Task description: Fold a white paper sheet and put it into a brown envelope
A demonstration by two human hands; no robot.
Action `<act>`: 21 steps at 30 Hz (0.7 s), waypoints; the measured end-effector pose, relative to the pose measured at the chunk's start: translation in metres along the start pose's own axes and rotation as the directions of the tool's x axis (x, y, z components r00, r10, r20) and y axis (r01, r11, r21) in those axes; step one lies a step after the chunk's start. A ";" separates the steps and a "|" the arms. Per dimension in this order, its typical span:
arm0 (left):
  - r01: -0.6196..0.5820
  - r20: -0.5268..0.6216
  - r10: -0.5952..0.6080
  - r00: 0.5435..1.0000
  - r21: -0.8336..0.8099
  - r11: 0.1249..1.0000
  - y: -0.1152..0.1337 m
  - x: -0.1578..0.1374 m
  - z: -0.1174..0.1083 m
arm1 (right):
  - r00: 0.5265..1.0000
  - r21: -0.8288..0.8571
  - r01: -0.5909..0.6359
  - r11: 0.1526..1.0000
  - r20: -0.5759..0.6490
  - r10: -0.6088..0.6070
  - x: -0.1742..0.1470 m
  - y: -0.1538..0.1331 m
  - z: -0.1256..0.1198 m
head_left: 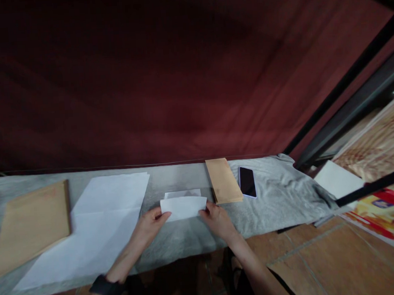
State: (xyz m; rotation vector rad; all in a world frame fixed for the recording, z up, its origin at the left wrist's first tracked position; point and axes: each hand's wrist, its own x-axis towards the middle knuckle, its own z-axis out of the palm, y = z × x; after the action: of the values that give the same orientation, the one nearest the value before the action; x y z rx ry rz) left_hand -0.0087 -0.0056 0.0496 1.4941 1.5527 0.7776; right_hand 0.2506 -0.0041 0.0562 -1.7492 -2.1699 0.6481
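Note:
A folded sheet of white paper (183, 207) is stretched between my two hands, just above the grey cloth. My left hand (152, 222) pinches its left end, thumb in front. At its right end my right hand (218, 218) grips it the same way. Behind its top edge shows a strip of another white paper (182, 194); whether the two are joined I cannot tell. Right of my right hand lies a stack of small brown envelopes (223, 180). Large white sheets (111, 221) with a crease across them lie left of my left hand.
Grey cloth (275, 205) covers the long surface. A large brown envelope (36, 221) overlaps the white sheets at the left. A phone (247, 182) lies beside the small envelopes. A dark red curtain (165, 86) hangs behind; black bars (344, 83) and a colourful box (387, 219) stand at right.

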 end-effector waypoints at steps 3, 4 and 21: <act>-0.017 -0.039 0.020 0.999 0.077 0.997 0.000 0.002 0.002 | 0.998 -0.034 -0.050 0.998 -0.034 0.049 0.001 -0.002 0.004; -0.014 -0.054 0.020 0.998 0.118 0.993 0.000 0.003 0.003 | 0.997 -0.052 -0.063 0.997 -0.050 0.060 0.001 -0.003 0.006; 0.199 -0.196 -0.112 0.974 0.507 0.839 0.019 0.006 0.020 | 0.968 -0.144 -0.056 0.988 -0.250 0.018 0.005 -0.011 0.032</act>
State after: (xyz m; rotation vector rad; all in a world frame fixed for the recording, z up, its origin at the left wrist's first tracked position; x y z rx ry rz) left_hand 0.0177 0.0006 0.0558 1.6836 2.1009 0.3934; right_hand 0.2244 -0.0063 0.0341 -1.8384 -2.0628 0.2602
